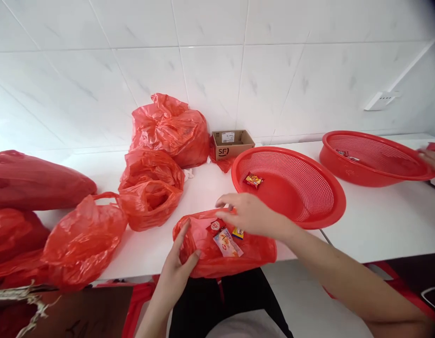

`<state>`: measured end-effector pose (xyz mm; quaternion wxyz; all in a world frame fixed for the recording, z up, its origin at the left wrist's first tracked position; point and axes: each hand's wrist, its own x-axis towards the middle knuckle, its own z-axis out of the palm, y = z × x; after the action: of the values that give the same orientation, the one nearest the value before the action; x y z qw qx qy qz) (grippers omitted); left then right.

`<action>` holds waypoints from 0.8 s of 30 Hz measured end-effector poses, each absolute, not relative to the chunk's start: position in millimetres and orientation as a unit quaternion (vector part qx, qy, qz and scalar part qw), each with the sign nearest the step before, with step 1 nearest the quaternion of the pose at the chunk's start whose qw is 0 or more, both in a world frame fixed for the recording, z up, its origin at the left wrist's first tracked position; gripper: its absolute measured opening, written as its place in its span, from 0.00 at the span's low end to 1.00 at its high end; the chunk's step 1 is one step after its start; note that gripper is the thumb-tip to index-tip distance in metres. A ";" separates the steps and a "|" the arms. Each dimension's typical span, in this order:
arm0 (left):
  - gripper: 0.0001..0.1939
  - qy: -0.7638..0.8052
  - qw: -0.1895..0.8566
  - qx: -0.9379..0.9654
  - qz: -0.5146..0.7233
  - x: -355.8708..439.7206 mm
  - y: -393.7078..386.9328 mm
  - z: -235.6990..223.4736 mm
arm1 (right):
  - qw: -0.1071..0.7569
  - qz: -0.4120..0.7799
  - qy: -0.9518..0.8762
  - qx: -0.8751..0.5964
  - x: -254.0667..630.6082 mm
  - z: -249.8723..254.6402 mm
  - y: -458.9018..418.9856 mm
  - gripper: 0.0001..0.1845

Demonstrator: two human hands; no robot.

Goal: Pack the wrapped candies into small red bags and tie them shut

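Though curled right fingers [226, 199] hide whether they hold anything, parted left fingers [181, 238] grip a bag [210, 269].

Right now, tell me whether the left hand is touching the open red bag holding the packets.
Touching: the head view shows the left hand at the left side of the red bag, thumb and index finger against the plastic.

Single head-worn view, facing forward and down, table [375, 220] close below, tiled wall [210, 84] farther off

The right hand [246, 213] partly hides a yellow packet [238, 233]; a co-worker's hand [434, 160] is cropped.
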<state>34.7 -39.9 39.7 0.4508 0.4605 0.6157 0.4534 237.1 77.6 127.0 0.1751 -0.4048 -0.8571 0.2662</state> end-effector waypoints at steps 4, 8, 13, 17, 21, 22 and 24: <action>0.23 0.666 0.345 0.500 0.433 2.8 -62.7 59.7 | 0.169 0.151 -0.841 -0.492 274.6 140.1 114.0 0.14; 0.21 0.767 0.021 0.437 0.469 -36.6 -72.8 75.9 | 0.112 0.117 -0.818 -0.552 311.0 140.3 135.9 0.18; 0.27 0.827 -0.059 0.406 0.384 -80.4 -59.2 71.2 | 0.090 0.134 -0.812 -0.561 325.7 125.4 134.5 0.19; 0.13 0.820 0.087 0.274 0.494 -106.5 -56.1 74.3 | 0.094 0.142 -0.812 -0.558 326.9 119.1 129.3 0.20; 0.21 0.719 0.096 0.246 0.643 -104.3 -60.0 96.9 | 0.147 0.162 -0.810 -0.544 318.7 126.0 118.0 0.18; 0.21 0.673 0.125 0.253 0.683 -98.7 -60.5 103.6 | 0.168 0.174 -0.811 -0.533 312.5 129.5 112.5 0.17; 0.18 0.580 0.194 0.260 0.747 -84.3 -61.3 114.3 | 0.215 0.217 -0.811 -0.499 293.9 136.9 97.6 0.16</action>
<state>-84.3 -61.3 114.3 0.1942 0.2602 0.5800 0.7471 293.9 97.6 136.9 0.2155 -0.4989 -0.8108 0.2173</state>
